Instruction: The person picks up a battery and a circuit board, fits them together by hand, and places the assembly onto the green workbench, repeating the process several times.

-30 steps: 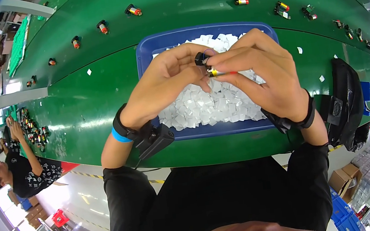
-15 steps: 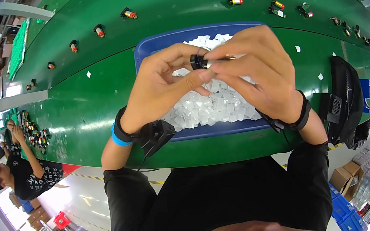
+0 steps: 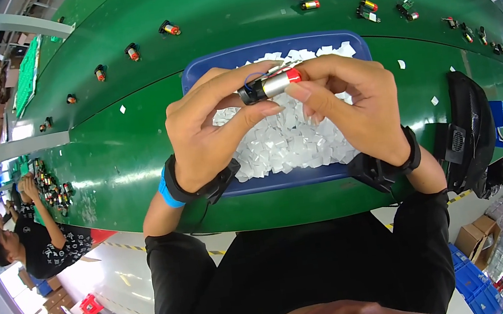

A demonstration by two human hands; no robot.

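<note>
- Black sleeves are leading up from the lower edge to both wrists, each wearing a dark strap.
- Left hand (image 3: pixel 213 133) and right hand (image 3: pixel 357 107) are pinching a small cylindrical motor (image 3: pixel 270 85) between narrowed fingertips, holding it level just above the tray; keeping that grip light at both ends, clear of its thin wires, seems wisest.
- Blue tray (image 3: pixel 201 74) is sitting beneath, holding a heap of white paper squares (image 3: pixel 288 145).
- Similar motors (image 3: pixel 169 28) are lying scattered on the green conveyor belt (image 3: pixel 121 143) beyond.
</note>
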